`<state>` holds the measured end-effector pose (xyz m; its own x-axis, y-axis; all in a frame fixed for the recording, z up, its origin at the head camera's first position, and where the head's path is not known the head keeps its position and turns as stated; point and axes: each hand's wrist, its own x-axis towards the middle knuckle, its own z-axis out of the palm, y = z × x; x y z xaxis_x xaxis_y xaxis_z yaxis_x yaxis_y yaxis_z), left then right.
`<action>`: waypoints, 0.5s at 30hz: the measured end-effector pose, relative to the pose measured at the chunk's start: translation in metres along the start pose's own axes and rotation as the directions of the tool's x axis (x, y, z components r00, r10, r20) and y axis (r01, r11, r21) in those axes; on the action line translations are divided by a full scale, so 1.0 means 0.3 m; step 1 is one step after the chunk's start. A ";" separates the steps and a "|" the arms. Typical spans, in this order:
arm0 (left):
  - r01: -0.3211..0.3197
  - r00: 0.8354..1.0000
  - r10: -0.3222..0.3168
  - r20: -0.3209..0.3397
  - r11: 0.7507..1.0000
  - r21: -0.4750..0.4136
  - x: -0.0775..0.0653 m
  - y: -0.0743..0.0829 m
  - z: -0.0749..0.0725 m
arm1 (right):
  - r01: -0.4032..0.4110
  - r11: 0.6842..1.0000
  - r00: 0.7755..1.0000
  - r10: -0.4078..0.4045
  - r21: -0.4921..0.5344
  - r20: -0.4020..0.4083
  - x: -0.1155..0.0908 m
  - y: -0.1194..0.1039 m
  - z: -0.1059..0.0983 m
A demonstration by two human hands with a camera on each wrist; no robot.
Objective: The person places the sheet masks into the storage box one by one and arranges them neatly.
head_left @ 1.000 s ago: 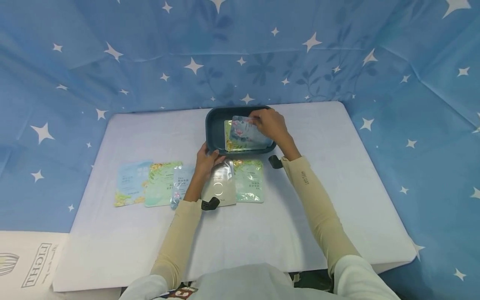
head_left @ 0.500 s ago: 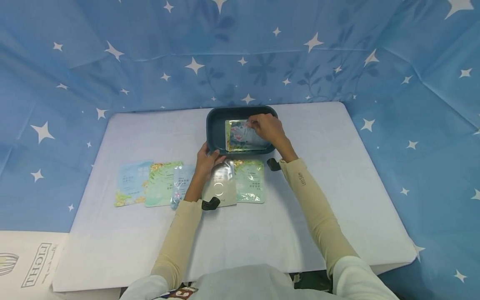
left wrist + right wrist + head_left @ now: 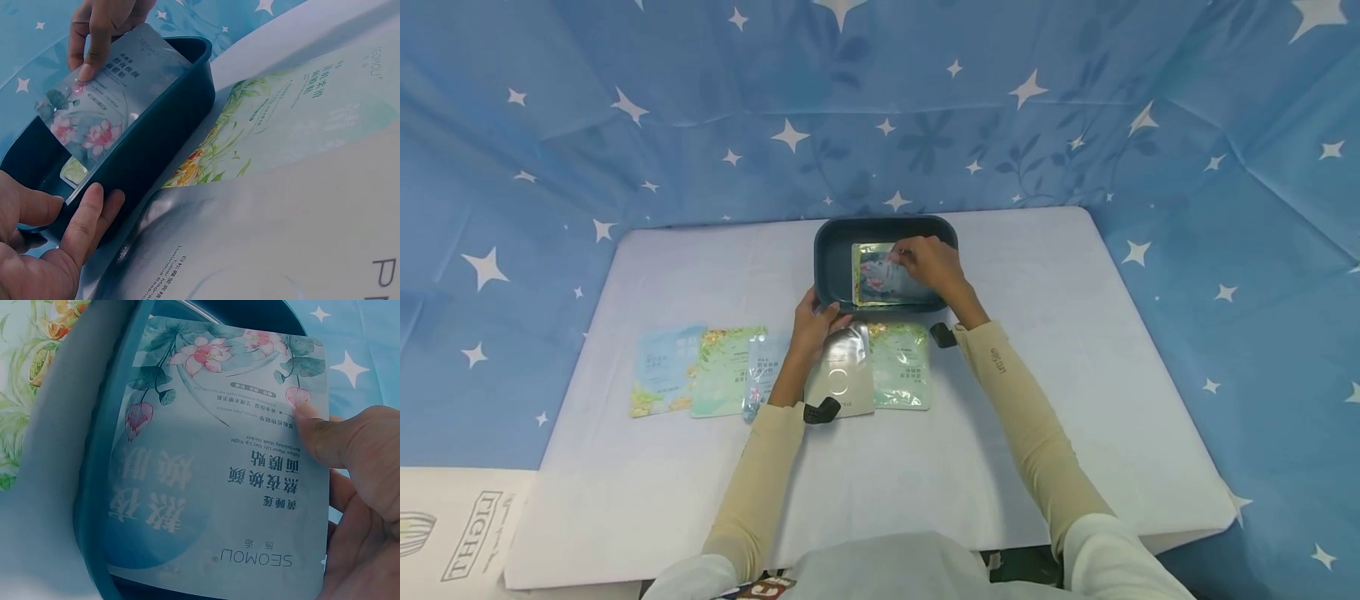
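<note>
My right hand (image 3: 934,265) pinches a blue face mask packet (image 3: 206,444) with pink water lilies, thumb on its printed front. The packet slants inside a dark teal plastic basin (image 3: 156,137), its lower edge down behind the near wall. Under it in the basin lies a green and yellow packet (image 3: 856,287), mostly hidden. My left hand (image 3: 811,327) grips the basin's near left corner, thumb over the rim and fingers against the outer wall. Just in front of the basin lie a silver packet (image 3: 850,379) and a green packet (image 3: 901,367).
Farther left on the white table (image 3: 985,467) lie a light blue packet (image 3: 762,367), a green packet (image 3: 721,375) and a blue one with yellow flowers (image 3: 662,371). A blue star-patterned curtain (image 3: 700,108) hangs behind the table.
My right hand has lowered the lily packet farther into the basin, shifting slightly toward me, so it lies more over the green and yellow packet. My left hand keeps its grip on the basin.
</note>
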<state>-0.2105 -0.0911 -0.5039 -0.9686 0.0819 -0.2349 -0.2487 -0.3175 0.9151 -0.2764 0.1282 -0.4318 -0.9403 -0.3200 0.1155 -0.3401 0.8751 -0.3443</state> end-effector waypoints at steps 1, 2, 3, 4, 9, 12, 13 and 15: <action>0.001 1.000 -0.001 0.002 1.000 0.003 -0.006 0.006 0.003 | 0.005 1.000 1.000 -0.005 -0.005 -0.003 0.001 -0.001 0.004; 0.004 1.000 -0.004 0.001 1.000 0.008 -0.010 0.011 0.006 | 0.007 1.000 1.000 -0.007 -0.009 -0.003 0.003 -0.003 0.008; 0.008 1.000 -0.008 0.001 1.000 0.009 -0.013 0.013 0.008 | 0.006 1.000 1.000 -0.006 -0.011 -0.002 0.004 -0.004 0.012; 0.012 1.000 -0.012 0.000 1.000 0.015 -0.016 0.015 0.010 | 0.005 1.000 1.000 -0.005 -0.013 -0.002 0.005 -0.005 0.015; 0.026 1.000 -0.026 0.000 1.000 0.005 -0.014 0.009 0.010 | -0.018 1.000 1.000 0.018 -0.012 -0.015 0.005 -0.004 0.020; 0.022 1.000 -0.022 -0.008 1.000 -0.004 -0.003 -0.005 0.003 | -0.045 0.999 0.999 0.045 -0.011 -0.030 0.002 0.004 0.016; 0.019 1.000 -0.019 -0.012 1.000 -0.002 0.001 -0.010 0.001 | -0.056 0.998 0.998 0.056 -0.010 -0.033 0.000 0.008 0.014; 0.013 1.000 -0.013 -0.021 1.000 0.001 0.009 -0.019 -0.004 | -0.082 0.997 0.996 0.083 0.004 -0.033 -0.004 0.016 0.010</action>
<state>-0.2117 -0.0900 -0.5101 -0.9651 0.0662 -0.2533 -0.2611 -0.3150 0.9125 -0.2768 0.1316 -0.4365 -0.9650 -0.2345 0.1174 -0.2614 0.8970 -0.3564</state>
